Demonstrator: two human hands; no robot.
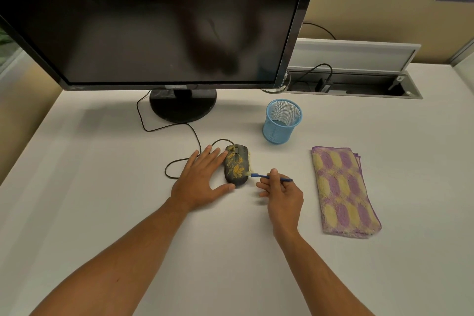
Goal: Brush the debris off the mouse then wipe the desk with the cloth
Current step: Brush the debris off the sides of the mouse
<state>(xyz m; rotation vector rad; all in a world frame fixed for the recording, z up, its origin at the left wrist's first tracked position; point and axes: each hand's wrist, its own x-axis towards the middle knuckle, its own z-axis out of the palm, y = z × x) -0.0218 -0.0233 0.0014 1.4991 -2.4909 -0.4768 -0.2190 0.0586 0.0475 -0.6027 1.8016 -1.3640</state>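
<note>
Head view: mid-desk [102, 213], the left hand [202, 177], fingers spread, steadies the debris-covered mouse [237, 165]; the right hand [280, 194] pinches a brush [266, 176] at its edge. Brushing underway; cloth [343, 191] waits rightward.

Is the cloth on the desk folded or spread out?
Folded. The cloth lies as a narrow strip to the right of the right hand, with stacked layer edges showing at its upper right corner.
</note>
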